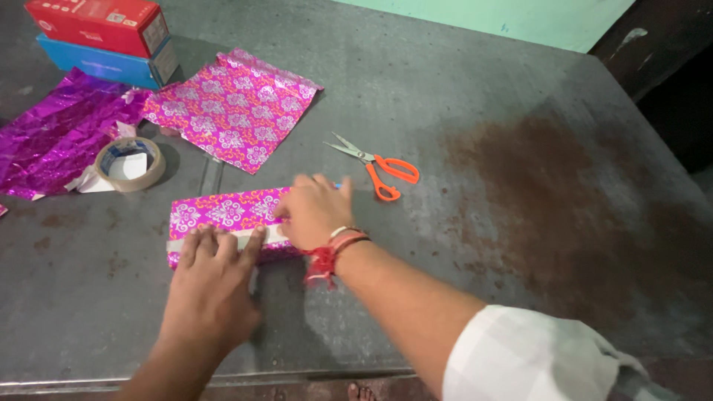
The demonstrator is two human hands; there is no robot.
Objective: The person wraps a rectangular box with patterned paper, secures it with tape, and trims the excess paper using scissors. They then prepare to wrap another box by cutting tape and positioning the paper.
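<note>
We see a grey metal table, worn and marked by a broad rusty-brown stain toward its right side. Near its front edge lies a box wrapped in pink patterned paper. Orange-handled scissors lie near the middle. Toward the far left corner lie a loose sheet of pink patterned paper, a crumpled sheet of purple foil, a roll of tape, and a blue box with a red box stacked on it.
</note>
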